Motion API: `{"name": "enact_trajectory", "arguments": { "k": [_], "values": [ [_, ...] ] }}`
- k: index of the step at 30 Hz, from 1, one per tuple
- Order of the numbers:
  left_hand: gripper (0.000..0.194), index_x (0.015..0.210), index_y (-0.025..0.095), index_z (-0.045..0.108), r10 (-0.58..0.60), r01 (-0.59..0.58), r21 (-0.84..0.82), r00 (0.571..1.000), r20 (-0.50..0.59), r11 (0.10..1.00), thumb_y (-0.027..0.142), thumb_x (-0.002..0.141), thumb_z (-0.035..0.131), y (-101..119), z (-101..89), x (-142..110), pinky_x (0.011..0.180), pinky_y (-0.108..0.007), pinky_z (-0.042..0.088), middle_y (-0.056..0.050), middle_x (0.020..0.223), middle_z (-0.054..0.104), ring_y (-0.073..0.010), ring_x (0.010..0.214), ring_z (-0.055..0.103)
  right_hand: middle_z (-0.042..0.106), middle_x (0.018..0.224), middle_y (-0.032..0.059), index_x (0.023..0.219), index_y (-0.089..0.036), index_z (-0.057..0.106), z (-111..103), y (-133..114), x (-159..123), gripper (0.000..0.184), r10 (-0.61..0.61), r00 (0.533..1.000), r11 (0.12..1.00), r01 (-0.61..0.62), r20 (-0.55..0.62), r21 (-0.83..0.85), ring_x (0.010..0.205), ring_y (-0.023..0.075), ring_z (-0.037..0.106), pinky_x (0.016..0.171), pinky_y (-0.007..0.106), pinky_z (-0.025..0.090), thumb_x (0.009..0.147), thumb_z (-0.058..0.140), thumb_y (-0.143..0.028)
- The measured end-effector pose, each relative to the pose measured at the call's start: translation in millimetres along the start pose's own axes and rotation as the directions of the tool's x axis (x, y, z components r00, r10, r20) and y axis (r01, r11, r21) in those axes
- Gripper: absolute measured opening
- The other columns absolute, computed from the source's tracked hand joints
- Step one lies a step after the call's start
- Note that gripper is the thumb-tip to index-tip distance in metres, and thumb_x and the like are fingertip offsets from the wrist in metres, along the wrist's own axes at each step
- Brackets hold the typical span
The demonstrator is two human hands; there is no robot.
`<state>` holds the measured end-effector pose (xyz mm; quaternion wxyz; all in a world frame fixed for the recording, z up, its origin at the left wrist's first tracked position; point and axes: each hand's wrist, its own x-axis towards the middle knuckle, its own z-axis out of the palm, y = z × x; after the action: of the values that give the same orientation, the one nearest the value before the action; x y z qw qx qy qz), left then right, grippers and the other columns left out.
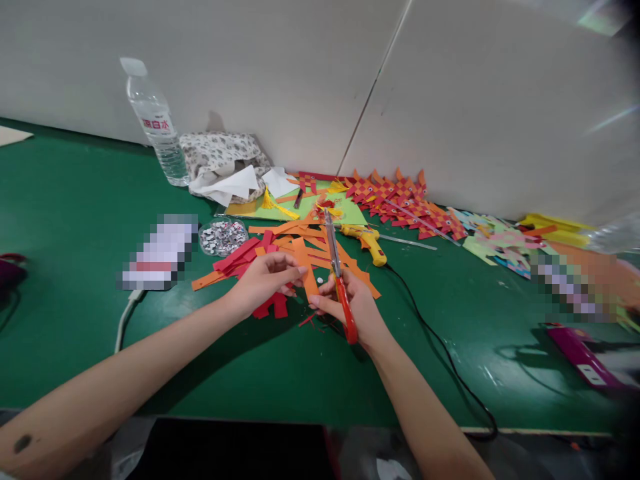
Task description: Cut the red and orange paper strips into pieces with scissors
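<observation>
Between my hands is an orange paper strip (303, 260), held slightly tilted above the table. My left hand (270, 277) pinches its left edge near the middle. With thumb and fingers, my right hand (353, 303) grips the strip's lower end. Red-handled scissors (343, 293) also rest in my right hand, blades pointing away from me; its fingers partly hide them. Beneath and behind the hands lie loose orange paper strips (363, 267) and red paper strips (240, 257). Small red scraps (310, 320) lie below the strip.
A yellow glue gun (365, 241) with a black cord lies right of the strips. Woven red-and-orange paper fish (400, 197) line the wall. Left are a box of googly eyes (223, 237), a phone (163, 253), a water bottle (157, 123) and a patterned pouch (225, 153).
</observation>
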<state>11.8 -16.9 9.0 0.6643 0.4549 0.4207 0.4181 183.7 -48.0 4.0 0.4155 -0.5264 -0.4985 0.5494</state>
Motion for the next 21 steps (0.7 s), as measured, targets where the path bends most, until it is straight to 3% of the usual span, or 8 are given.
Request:
{"name": "enact_trajectory", "arguments": {
  "k": [10, 21],
  "values": [
    [0.023, 0.069, 0.017, 0.056, -0.027, 0.027, -0.002, 1.0, -0.011, 1.0, 0.027, 0.063, 0.075, -0.4, -2.6, 1.7, 0.051, -0.017, 0.048, 0.001, 0.067, 0.062, -0.009, 0.06, 0.061, 0.058, 0.067, -0.0064, 0.076, -0.02, 0.044, -3.1, -1.4, -0.1, 0.045, 0.042, 0.999, 0.991, -0.045, 0.032, 0.124, 0.06, 0.0152, 0.068, 0.054, 0.023, 0.054, 0.052, 0.082, -0.028],
    [0.026, 0.068, 0.016, 0.054, -0.044, 0.044, 0.013, 0.999, -0.023, 0.999, 0.027, 0.061, 0.077, 1.7, -2.0, 0.5, 0.05, -0.016, 0.047, 0.002, 0.065, 0.062, -0.0089, 0.06, 0.061, 0.059, 0.065, -0.0071, 0.075, -0.02, 0.045, -2.1, -2.0, -0.9, 0.044, 0.059, 0.998, 0.987, -0.062, 0.024, 0.147, 0.058, 0.0147, 0.067, 0.054, 0.024, 0.054, 0.052, 0.082, -0.026]
  ]
}}
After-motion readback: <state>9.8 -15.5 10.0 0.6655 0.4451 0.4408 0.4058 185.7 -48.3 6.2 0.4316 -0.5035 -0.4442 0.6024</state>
